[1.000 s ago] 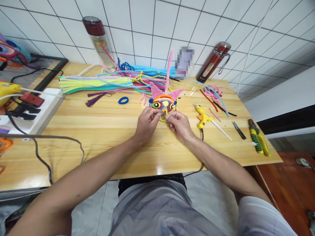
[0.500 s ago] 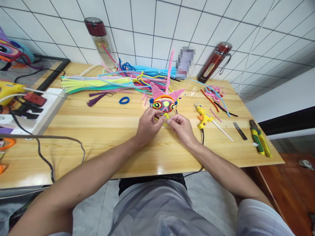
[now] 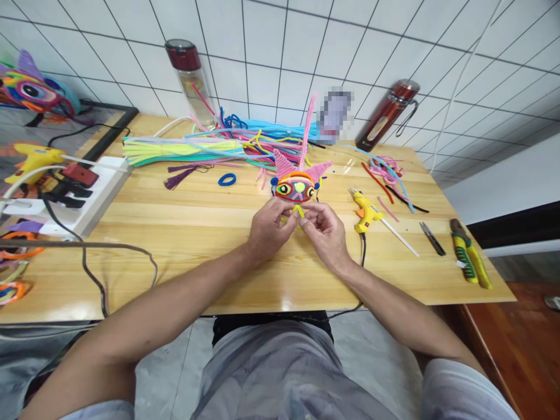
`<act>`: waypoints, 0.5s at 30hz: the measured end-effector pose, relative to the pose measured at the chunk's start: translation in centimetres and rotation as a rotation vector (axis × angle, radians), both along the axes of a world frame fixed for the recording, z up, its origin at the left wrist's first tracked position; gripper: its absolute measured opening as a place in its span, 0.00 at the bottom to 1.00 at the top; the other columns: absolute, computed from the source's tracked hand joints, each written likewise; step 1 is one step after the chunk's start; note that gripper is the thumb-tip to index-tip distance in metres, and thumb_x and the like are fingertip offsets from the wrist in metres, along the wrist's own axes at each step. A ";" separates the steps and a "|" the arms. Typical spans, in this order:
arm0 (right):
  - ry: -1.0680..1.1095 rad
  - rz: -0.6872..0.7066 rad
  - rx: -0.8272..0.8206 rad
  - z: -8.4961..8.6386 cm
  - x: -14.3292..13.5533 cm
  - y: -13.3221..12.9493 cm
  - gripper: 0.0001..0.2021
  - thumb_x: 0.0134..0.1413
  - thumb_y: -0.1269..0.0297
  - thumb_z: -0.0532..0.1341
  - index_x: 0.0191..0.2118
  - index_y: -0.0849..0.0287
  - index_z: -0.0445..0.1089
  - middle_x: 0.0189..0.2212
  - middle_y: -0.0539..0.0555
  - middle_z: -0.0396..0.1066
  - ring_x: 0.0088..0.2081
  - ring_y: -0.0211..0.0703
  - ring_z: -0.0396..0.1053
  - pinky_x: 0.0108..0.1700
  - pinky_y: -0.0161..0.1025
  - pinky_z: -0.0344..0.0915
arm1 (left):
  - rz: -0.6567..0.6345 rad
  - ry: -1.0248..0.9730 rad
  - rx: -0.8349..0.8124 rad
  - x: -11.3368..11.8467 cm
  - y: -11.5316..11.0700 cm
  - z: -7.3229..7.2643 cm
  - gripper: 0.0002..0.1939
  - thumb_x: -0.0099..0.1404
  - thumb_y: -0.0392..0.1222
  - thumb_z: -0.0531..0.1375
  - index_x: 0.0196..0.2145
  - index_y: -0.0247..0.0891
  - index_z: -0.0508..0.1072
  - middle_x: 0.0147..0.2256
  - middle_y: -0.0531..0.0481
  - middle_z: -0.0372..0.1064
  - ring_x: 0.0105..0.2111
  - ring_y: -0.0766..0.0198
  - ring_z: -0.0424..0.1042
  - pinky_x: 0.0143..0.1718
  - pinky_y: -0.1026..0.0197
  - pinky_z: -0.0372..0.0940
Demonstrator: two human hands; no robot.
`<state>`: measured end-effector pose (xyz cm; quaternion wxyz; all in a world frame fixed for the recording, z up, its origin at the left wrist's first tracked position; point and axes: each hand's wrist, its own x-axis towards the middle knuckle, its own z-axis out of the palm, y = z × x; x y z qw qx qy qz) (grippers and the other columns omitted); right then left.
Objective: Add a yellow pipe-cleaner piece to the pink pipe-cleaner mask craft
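Between my fingertips a yellow pipe cleaner (image 3: 298,210) is bent into a small peak. My left hand (image 3: 272,227) pinches it from the left, and my right hand (image 3: 322,230) pinches it from the right, with the thumbs close together. Just beyond my fingers lies a colourful animal-face mask (image 3: 298,185) made of pipe cleaners, with pink pointed ears and round yellow-and-black eyes. Its lower edge is partly behind my hands. A long pink pipe cleaner (image 3: 308,131) rises behind the mask.
Bundled pipe cleaners (image 3: 184,150) lie along the back. On the right are a yellow glue gun (image 3: 366,213), thread snips (image 3: 432,238) and pliers (image 3: 470,256). A power strip (image 3: 102,195) and another glue gun (image 3: 32,163) sit left. A glass bottle (image 3: 188,81) and red thermos (image 3: 387,116) stand behind.
My right hand has moved closer to my left, and the yellow pipe cleaner's bend sits tighter between them. The whole view has shifted slightly, while the mask stays in place on the table.
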<state>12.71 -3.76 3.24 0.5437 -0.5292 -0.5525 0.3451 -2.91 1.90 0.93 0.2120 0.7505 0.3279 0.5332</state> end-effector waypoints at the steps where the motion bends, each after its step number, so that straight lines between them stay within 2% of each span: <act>1: -0.024 -0.004 0.024 0.0 0.0 -0.1 0.14 0.62 0.56 0.69 0.50 0.53 0.75 0.30 0.46 0.71 0.27 0.35 0.64 0.31 0.36 0.61 | 0.003 0.002 0.009 0.0 -0.1 0.0 0.02 0.70 0.35 0.63 0.38 0.39 0.75 0.32 0.53 0.73 0.29 0.67 0.68 0.33 0.63 0.64; 10: -0.226 -0.023 0.163 -0.1 0.3 -0.3 0.11 0.62 0.66 0.65 0.49 0.53 0.80 0.29 0.47 0.69 0.27 0.37 0.63 0.31 0.37 0.62 | 0.046 0.037 0.097 -0.1 0.1 0.0 0.06 0.72 0.35 0.60 0.37 0.39 0.76 0.30 0.53 0.73 0.29 0.67 0.69 0.33 0.63 0.63; 15: -0.290 -0.045 0.170 0.4 0.7 -0.2 0.13 0.61 0.68 0.63 0.47 0.53 0.81 0.28 0.47 0.68 0.27 0.37 0.63 0.33 0.38 0.63 | 0.042 0.058 0.115 -0.2 0.2 0.0 0.05 0.73 0.34 0.61 0.38 0.39 0.77 0.30 0.53 0.73 0.30 0.66 0.71 0.34 0.64 0.64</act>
